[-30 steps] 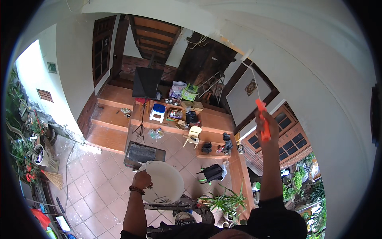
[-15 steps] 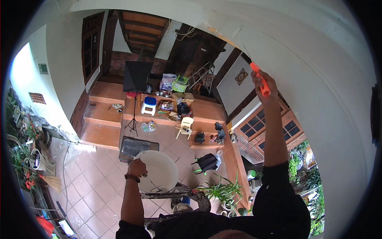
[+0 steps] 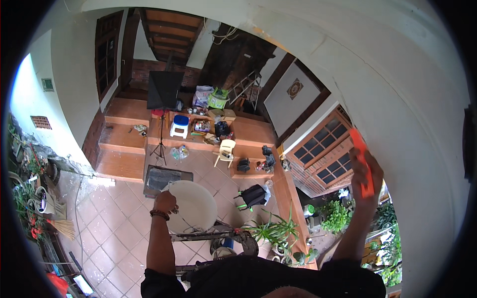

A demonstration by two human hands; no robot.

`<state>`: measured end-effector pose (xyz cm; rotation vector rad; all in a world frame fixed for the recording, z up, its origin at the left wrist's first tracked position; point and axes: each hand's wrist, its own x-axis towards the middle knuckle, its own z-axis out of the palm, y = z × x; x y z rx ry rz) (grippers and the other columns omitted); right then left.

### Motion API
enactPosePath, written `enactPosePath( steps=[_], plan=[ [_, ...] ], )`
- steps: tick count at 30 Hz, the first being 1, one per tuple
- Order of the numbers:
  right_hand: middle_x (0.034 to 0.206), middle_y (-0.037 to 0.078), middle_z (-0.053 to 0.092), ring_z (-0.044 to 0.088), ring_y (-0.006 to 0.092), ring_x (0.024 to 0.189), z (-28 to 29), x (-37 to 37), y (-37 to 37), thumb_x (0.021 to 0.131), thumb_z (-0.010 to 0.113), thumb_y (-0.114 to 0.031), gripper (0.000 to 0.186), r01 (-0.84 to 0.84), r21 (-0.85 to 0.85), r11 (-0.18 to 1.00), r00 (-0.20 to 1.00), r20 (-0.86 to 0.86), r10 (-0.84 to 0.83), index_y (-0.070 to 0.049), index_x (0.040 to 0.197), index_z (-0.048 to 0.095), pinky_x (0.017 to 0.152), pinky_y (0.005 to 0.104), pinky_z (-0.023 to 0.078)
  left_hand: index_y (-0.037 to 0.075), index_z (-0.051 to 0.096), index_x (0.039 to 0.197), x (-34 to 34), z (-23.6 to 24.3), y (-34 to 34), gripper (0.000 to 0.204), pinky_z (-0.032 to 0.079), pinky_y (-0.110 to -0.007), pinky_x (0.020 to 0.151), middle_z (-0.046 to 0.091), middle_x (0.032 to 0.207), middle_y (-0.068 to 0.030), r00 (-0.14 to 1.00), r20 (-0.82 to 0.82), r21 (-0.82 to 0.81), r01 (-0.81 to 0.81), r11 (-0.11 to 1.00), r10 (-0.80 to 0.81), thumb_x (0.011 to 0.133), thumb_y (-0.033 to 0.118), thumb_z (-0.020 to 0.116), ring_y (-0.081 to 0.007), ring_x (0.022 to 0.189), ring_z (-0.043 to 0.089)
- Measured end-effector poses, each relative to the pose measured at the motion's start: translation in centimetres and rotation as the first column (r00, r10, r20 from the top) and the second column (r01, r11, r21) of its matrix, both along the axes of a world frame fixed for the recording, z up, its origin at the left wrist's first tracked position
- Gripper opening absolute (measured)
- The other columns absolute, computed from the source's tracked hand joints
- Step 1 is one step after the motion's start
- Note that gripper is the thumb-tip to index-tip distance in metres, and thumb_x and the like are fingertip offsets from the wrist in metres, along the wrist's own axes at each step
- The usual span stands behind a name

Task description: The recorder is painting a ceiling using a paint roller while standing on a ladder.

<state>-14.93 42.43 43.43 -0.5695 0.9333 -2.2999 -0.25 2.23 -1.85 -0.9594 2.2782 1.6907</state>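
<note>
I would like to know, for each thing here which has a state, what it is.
White bucket: open at the top
Left hand: closed on the bucket's rim
Orange handle: held, raised
Right hand: gripping the orange handle
Blue-topped stool: upright
Cream chair: upright
Tripod stand: upright, legs spread
Black backpack: on the floor tiles

Bucket (image 3: pixel 197 207) partly hidden by left hand (image 3: pixel 165 202), orange handle (image 3: pixel 366 169) partly covered by right hand (image 3: pixel 376 176), thin rod (image 3: pixel 343 103) blurred

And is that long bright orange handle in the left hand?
No, the right hand grips the long bright orange handle, while the left hand is at the rim of the round white bucket.
</note>
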Motion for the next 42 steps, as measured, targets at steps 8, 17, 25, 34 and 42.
enactPosePath(
  steps=[8, 17, 25, 34, 42],
  plan=[
    [0.114, 0.022, 0.043, 0.046, 0.0158, 0.064, 0.4, 13.7, 7.5, 0.101, 0.029, -0.018, 0.047, 0.185, -0.048, 0.982, 0.979, 0.099, -0.18, 0.001, 0.142, 0.016, 0.043, 0.0257, 0.042, -0.004, 0.06, 0.08, -0.2, 3.5, 0.2, 0.024, 0.05, -0.032, 0.038, 0.069, 0.07, -0.014, 0.996, 0.021, 0.149, -0.083, 0.985, 0.081, 0.085, 0.011, 0.043, -0.0221, 0.05, 0.066],
    [0.105, 0.016, 0.045, 0.046, 0.0115, 0.063, 1.9, 2.2, 0.7, 0.097, 0.041, -0.008, 0.039, 0.022, -0.022, 1.0, 1.0, 0.007, -0.022, 0.006, 0.131, 0.027, 0.039, 0.0188, 0.035, -0.002, 0.063, 0.07, -0.5, 0.9, -0.2, 0.027, 0.048, -0.033, 0.035, 0.068, 0.066, -0.0116, 0.997, 0.034, 0.113, -0.076, 0.991, 0.072, 0.085, 0.009, 0.043, -0.0205, 0.047, 0.064],
    [0.106, 0.017, 0.046, 0.047, 0.0122, 0.065, 4.8, 2.0, 0.0, 0.098, 0.041, -0.009, 0.044, 0.051, 0.053, 0.997, 0.998, -0.038, -0.049, 0.005, 0.134, 0.02, 0.039, 0.0199, 0.036, -0.005, 0.061, 0.076, -1.6, 0.9, -0.1, 0.026, 0.051, -0.034, 0.037, 0.069, 0.073, -0.0147, 0.999, 0.035, 0.093, -0.031, 0.995, 0.028, 0.085, 0.011, 0.043, -0.0249, 0.052, 0.066],
    [0.103, 0.018, 0.04, 0.038, 0.0113, 0.051, 3.6, 22.1, 11.5, 0.1, 0.03, -0.015, 0.056, 0.329, -0.038, 0.944, 0.944, -0.003, -0.329, -0.003, 0.147, 0.001, 0.031, 0.021, 0.035, -0.006, 0.06, 0.076, -1.1, 2.0, 0.0, 0.025, 0.051, -0.034, 0.038, 0.068, 0.072, -0.0168, 0.997, 0.039, 0.13, -0.066, 0.989, 0.062, 0.083, 0.009, 0.041, -0.025, 0.05, 0.065],
    [0.104, 0.021, 0.039, 0.043, 0.0152, 0.055, 1.8, 22.2, 11.6, 0.1, 0.029, -0.015, 0.05, 0.304, -0.053, 0.951, 0.952, -0.024, -0.305, 0.003, 0.142, 0.009, 0.034, 0.0246, 0.041, -0.009, 0.058, 0.077, -0.7, 1.2, -0.4, 0.026, 0.052, -0.035, 0.038, 0.067, 0.072, -0.0195, 0.997, 0.019, 0.13, -0.074, 0.989, 0.072, 0.083, 0.009, 0.04, -0.0276, 0.05, 0.066]
  ],
)
